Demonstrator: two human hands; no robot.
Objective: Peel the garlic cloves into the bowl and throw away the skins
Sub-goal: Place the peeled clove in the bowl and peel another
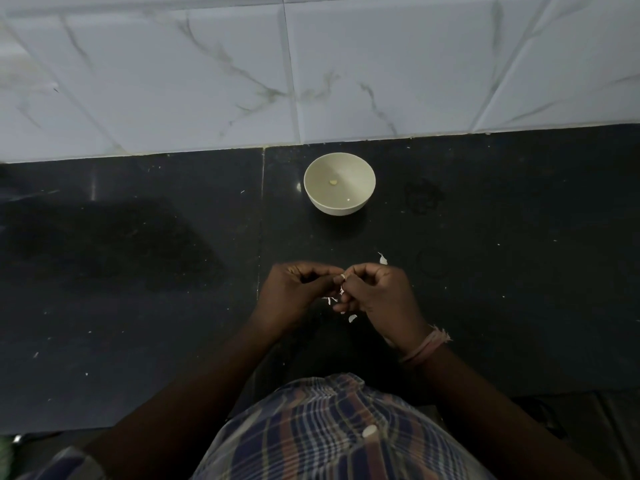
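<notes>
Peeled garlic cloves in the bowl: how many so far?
1: a small yellowish peeled garlic clove lying on the bottom of the round cream bowl. Nothing else visible inside except a tiny white speck.

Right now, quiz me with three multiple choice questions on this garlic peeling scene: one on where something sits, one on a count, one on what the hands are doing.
1. Where is the bowl?
A. On the dark counter near the tiled wall, beyond the hands
B. In the person's lap
C. Upside down at the counter's left end

2. How many peeled cloves lie in the bowl?
A. None
B. One
C. Six

3. What are the hands doing?
A. Both lie flat on the counter
B. One lifts the bowl
C. Left hand and right hand pinch a garlic clove between them

Answers: 1 A, the bowl stands upright close to the wall; 2 B, a single yellowish clove shows inside; 3 C, the fingertips of both hands meet on the clove.
</notes>
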